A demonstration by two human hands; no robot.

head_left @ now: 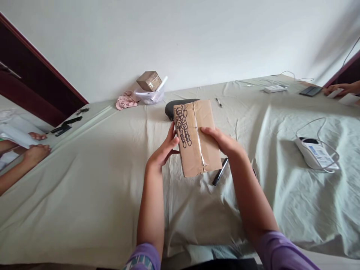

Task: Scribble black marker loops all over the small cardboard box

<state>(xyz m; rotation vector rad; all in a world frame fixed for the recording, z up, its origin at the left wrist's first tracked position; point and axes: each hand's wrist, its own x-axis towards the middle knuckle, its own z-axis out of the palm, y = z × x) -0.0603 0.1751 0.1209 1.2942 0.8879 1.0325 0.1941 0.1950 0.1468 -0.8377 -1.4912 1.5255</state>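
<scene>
- Right hand: half closed about the right side of the box, thumb laid on the upper face near the seam; the fingers are hidden behind.
- Left hand: partly open and loosely curved, steadying the left edge, thumb lifted at the side.
- Cardboard box: held tilted between both hands above the cloth; any contact beneath cannot be seen.
- Black marker: lying beside the box's lower right corner, in neither hand.
- Dark looped scrawl: the completed portion, stacked left of the taped seam. The lower left and the area right of the seam show no ink; hidden sides cannot be judged. Inking appears paused, the box being handled.
- Dark rounded object: partly covered by the box's far edge.
- Pen: beyond, apart from the hands.
</scene>
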